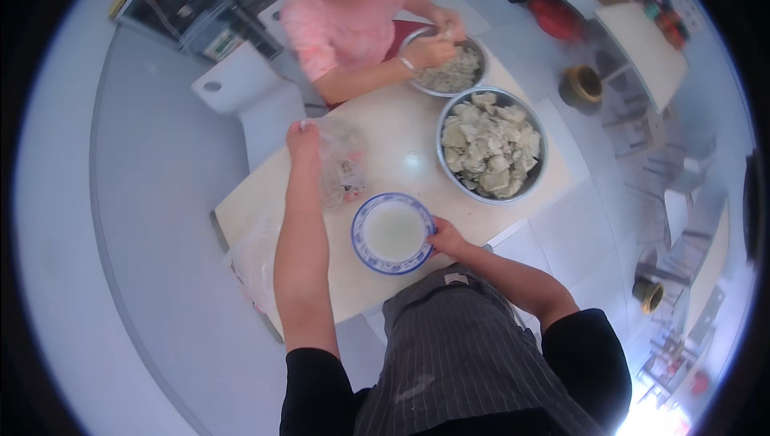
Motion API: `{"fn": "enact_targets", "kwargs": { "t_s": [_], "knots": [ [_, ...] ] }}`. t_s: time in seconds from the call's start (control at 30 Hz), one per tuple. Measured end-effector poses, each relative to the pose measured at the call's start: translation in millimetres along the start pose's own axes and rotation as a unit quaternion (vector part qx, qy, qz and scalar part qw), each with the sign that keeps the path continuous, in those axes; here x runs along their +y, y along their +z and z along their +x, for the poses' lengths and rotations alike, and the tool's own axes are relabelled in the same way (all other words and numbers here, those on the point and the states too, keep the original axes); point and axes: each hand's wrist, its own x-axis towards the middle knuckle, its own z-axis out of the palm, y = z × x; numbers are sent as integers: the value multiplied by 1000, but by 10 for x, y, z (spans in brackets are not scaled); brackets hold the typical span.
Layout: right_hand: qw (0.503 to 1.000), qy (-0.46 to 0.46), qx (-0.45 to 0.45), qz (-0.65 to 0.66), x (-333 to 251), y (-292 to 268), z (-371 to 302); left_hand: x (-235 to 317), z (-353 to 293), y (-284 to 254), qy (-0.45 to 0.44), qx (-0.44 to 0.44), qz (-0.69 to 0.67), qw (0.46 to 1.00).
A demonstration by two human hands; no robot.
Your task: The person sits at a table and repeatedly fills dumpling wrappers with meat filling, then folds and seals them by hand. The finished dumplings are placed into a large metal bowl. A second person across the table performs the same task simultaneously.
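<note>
My left hand is closed on the gathered top of a clear plastic bag, which has reddish and dark marks low on its side. What the bag contains is hard to make out. At the table's near edge, my right hand grips the right rim of a white dish with a blue patterned border. The dish's middle looks pale and smooth; I cannot tell whether liquid lies in it. To its upper right stands a large metal basin heaped with pale, greyish-white chunks.
Across the cream table, a person in a pink top works with both hands over a second metal basin of small pale pieces. Another thin plastic bag hangs at the table's left edge. A white chair stands beyond.
</note>
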Motion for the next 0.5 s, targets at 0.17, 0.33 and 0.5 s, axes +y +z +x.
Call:
{"fn": "enact_targets", "kwargs": {
  "t_s": [0.17,0.33,0.5],
  "knots": [
    [999,4,-31,-41,117,250,184,-121,300,163,3,-5,25,1000],
    [996,3,-79,-51,141,487,235,-156,194,185,36,-61,126,990],
    [984,-50,-63,-156,254,565,344,88,-223,351,145,-130,476,858]
  ]
}}
